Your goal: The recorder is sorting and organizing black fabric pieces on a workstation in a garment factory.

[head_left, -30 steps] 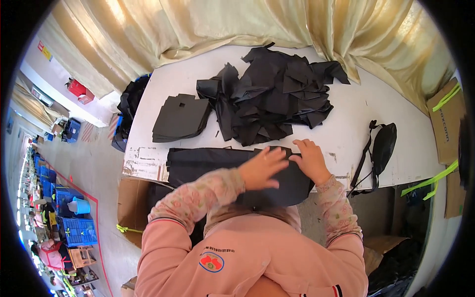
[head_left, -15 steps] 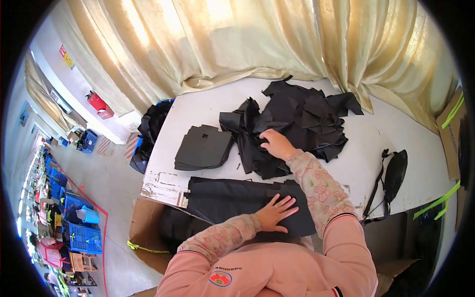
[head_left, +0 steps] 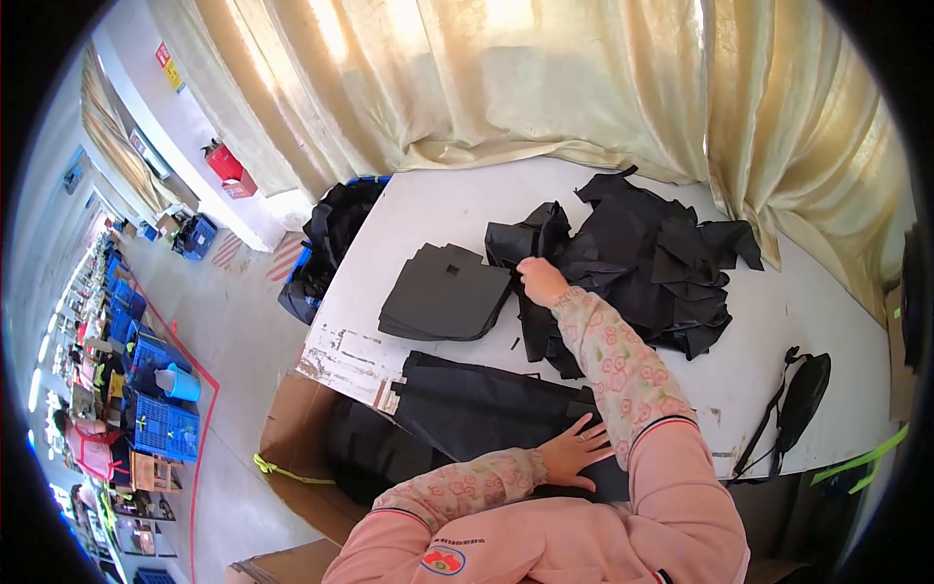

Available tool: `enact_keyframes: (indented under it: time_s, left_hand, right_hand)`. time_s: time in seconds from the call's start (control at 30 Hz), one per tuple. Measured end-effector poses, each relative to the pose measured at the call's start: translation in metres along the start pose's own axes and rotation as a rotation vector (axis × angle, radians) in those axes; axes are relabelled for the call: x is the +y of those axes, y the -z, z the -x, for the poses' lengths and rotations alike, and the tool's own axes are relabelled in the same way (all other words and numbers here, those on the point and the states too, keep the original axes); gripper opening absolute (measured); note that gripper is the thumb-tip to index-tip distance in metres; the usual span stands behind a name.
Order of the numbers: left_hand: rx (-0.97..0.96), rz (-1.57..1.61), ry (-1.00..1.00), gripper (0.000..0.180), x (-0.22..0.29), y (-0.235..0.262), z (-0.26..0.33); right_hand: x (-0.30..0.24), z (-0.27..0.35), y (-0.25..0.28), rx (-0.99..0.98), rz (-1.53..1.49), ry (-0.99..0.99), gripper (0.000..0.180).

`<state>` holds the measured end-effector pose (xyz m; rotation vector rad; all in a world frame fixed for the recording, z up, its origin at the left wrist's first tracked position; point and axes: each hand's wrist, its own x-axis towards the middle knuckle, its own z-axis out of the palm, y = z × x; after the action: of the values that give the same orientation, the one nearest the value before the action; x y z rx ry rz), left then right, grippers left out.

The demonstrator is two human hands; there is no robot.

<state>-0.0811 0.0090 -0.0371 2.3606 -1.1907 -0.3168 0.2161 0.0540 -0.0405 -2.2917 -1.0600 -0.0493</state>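
My left hand (head_left: 577, 453) lies flat with fingers spread on a folded black fabric piece (head_left: 477, 401) at the table's near edge. A ring shows on one finger. My right hand (head_left: 542, 282) has its fingers closed on a black fabric scrap (head_left: 541, 336) at the left side of a crumpled heap of black fabric (head_left: 652, 263). Just left of this hand sits a neat stack of black cut panels (head_left: 438, 304), the top one with a small square hole.
A black pouch with a strap (head_left: 803, 404) lies on the white table (head_left: 759, 331) at right. An open cardboard box (head_left: 302, 428) with black material stands below the near left edge. Behind the far left corner is a blue crate (head_left: 304, 273). Curtains (head_left: 545, 88) hang along the back.
The view has shifted, so the table sits further right and lower. My right hand has closed on the scrap at the heap's left edge. My left hand stays flat on the folded piece.
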Motion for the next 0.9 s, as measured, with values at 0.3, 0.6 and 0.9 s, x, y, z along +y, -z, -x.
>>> enact_keyframes:
  time_s: [0.3, 0.6, 0.9]
  left_hand:
    - [0.224, 0.179, -0.042, 0.075, -0.010, 0.005, 0.012]
    - [1.237, 0.213, 0.119, 0.080, 0.022, 0.182, 0.022]
    - [1.303, 0.687, 0.172, 0.023, 0.036, 0.261, 0.031]
  right_hand:
    - [-0.101, 0.020, 0.210, 0.494, -0.223, 0.244, 0.010]
    - [-0.216, 0.096, 0.333, 0.580, -0.283, 0.484, 0.015]
    - [-0.233, 0.134, 0.347, 0.557, -0.193, 0.492, 0.013]
